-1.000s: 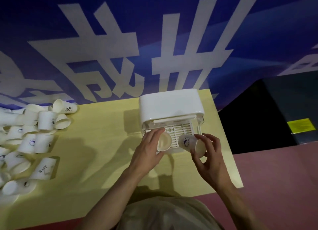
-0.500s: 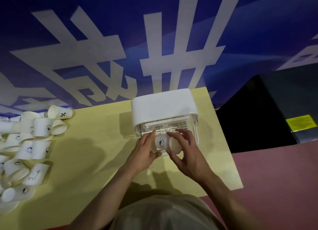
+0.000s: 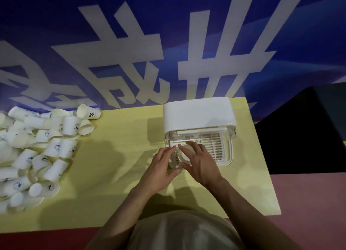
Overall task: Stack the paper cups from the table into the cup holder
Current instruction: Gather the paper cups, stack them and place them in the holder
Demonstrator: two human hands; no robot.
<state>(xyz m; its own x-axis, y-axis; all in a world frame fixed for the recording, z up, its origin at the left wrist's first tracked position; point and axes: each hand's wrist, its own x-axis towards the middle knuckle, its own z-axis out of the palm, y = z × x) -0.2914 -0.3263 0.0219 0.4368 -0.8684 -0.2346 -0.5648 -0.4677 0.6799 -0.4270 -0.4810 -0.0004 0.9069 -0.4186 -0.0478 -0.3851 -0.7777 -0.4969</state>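
While both hands [image 3: 179,163] grip one cup [image 3: 184,155].

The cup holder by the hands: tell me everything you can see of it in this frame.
The cup holder is a white box that looks like plastic, with a smooth rounded lid raised over a slotted tray and clear side walls. It stands upright near the table's far right corner. The right hand holds a paper cup at its front left, and the left hand reaches the front edge.
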